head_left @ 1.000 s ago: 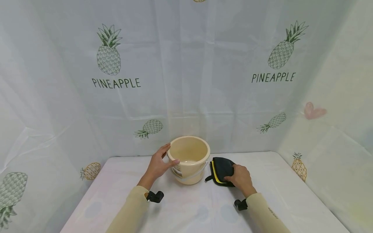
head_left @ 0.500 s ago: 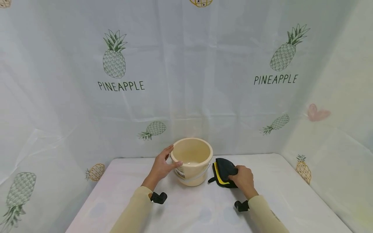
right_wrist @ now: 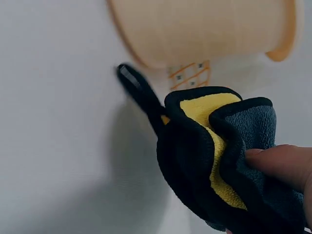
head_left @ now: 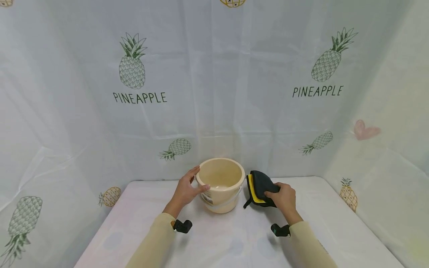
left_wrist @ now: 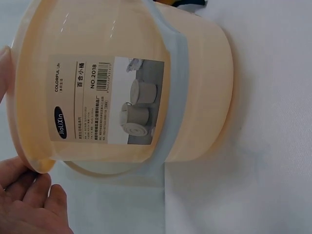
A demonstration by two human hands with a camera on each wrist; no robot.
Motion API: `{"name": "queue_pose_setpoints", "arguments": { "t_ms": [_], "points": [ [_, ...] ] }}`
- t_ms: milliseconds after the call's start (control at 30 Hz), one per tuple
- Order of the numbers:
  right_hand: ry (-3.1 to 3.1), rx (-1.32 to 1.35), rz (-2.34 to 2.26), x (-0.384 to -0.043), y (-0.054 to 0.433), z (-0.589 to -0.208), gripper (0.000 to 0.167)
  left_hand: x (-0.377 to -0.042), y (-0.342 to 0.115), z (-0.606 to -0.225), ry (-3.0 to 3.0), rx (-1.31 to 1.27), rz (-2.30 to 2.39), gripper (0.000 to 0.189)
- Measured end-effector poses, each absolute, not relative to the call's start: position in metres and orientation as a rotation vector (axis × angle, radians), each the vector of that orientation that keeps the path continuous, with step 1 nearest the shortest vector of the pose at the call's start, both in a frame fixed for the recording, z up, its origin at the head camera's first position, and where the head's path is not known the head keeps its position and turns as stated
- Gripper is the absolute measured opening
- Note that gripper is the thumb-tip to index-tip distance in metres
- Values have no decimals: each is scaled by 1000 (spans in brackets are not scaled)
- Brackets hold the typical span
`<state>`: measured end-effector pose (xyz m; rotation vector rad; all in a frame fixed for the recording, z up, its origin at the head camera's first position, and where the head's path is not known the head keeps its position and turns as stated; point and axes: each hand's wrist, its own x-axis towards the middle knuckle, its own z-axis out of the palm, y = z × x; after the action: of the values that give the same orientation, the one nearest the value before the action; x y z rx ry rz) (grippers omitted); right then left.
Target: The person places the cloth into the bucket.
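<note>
A cream plastic bucket [head_left: 222,199] stands upright on the table, its pale carrying handle [left_wrist: 175,87] hanging down its side. My left hand [head_left: 185,190] holds the bucket's rim from the left, thumb at the near edge and fingers round the far side. The left wrist view shows a printed label [left_wrist: 107,102] on the bucket's wall. To the right of the bucket, my right hand [head_left: 284,197] pinches a folded dark grey and yellow cloth [head_left: 261,186] with black edging. In the right wrist view the cloth [right_wrist: 204,151] hangs above the table, its black loop [right_wrist: 136,85] pointing toward the bucket.
The table [head_left: 231,242] has a white cover. Behind it and at both sides hangs a pale curtain [head_left: 214,93] printed with pineapples, close behind the bucket. Each wrist carries a small black camera [head_left: 182,226].
My right hand has lifted the cloth off the table, and its loop now hangs down. The left hand stays at the bucket's rim. The head view has shifted slightly.
</note>
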<state>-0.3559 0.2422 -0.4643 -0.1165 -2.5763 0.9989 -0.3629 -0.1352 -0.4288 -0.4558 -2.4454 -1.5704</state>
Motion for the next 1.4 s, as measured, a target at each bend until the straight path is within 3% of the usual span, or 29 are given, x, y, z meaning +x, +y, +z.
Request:
{"name": "queue_pose_setpoints", "arguments": {
  "t_ms": [1000, 1400],
  "points": [
    [-2392, -28, 1002, -339, 235, -349, 54, -362, -134, -426, -2455, -421, -1570, 96],
    [-2341, 21, 1020, -332, 233, -324, 54, -363, -135, -426, -2458, -422, -1568, 95]
  ]
}}
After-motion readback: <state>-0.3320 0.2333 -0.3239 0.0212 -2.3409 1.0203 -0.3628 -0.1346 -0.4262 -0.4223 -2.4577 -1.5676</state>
